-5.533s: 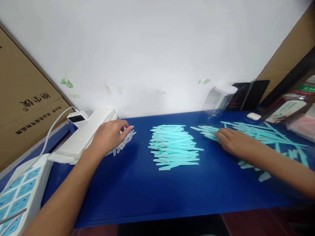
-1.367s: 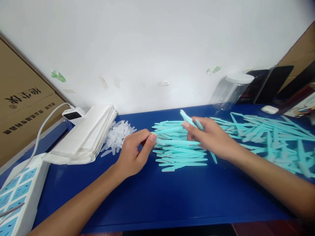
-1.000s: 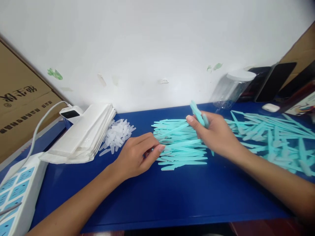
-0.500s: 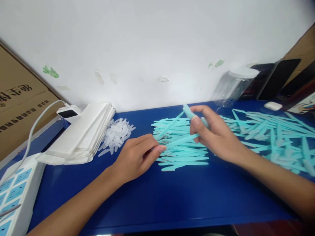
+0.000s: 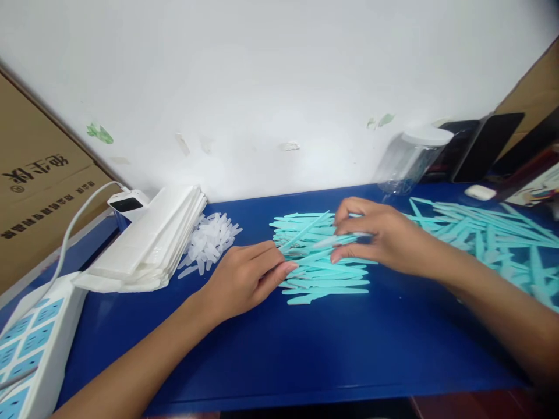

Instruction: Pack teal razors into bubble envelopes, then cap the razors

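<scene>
A neat stack of teal eyebrow razors (image 5: 325,290) lies crosswise in the middle of the blue table. My left hand (image 5: 244,280) is closed at the stack's left side, thumb against curled fingers, pinching razor ends; a slanting razor (image 5: 308,228) runs up and right from it. Over the right part of the stack, my right hand (image 5: 382,235) grips a few razors (image 5: 349,237) between thumb and fingers, lying nearly level. How many each hand holds is partly hidden by the fingers.
A loose heap of razors (image 5: 493,230) spreads at the right. Small translucent caps (image 5: 212,241) are piled left of the stack, beside white paper-like packets (image 5: 140,238). A power strip (image 5: 39,343) stands front left. A clear jar (image 5: 408,163) and a phone (image 5: 487,145) are at the back right.
My right hand has lowered and turned over the stack, bringing its razors from a raised, slanting position to nearly level. My left hand has stayed almost in place.
</scene>
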A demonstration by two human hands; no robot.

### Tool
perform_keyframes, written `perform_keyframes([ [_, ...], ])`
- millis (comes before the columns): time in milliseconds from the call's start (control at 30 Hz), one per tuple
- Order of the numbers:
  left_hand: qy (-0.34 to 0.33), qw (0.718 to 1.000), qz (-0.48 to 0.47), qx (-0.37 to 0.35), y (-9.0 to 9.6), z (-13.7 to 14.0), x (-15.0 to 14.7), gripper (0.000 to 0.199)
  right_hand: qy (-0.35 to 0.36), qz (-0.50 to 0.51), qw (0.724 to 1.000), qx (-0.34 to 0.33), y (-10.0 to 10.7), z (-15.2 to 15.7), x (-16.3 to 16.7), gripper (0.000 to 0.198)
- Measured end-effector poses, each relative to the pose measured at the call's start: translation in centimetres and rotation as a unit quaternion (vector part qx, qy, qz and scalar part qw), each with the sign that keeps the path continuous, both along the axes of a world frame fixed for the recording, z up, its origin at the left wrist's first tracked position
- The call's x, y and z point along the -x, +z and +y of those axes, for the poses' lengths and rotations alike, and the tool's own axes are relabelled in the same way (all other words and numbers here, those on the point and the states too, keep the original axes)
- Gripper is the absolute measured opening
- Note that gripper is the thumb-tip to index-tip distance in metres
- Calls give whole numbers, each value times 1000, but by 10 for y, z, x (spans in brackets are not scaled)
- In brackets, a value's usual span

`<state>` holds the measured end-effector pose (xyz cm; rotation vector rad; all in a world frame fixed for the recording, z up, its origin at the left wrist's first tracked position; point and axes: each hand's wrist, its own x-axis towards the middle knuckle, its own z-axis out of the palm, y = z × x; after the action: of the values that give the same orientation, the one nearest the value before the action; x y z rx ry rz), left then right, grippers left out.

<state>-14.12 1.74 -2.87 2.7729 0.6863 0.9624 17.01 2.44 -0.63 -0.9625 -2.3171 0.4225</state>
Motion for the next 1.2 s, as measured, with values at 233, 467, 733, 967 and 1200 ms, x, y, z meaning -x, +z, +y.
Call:
perform_keyframes([
  [233,-6,999,-27,29,0,1,0,30,45,-43,996,-71,-9,-8,4,16],
  [467,-11,999,-25,24,3,2,1,31,44,7,999,3,-7,-7,4,11],
  [733,-14,999,-22,32,2,3,5,30,34,70,993,87,3,-9,9,19],
  [967,-12,1000,-9,8,17,5,11,31,-3,69,994,79,8,-10,5,17],
  [1200,-9,1000,-2,25,21,4,13,35,-14,75,991,110,10,-6,1,22],
])
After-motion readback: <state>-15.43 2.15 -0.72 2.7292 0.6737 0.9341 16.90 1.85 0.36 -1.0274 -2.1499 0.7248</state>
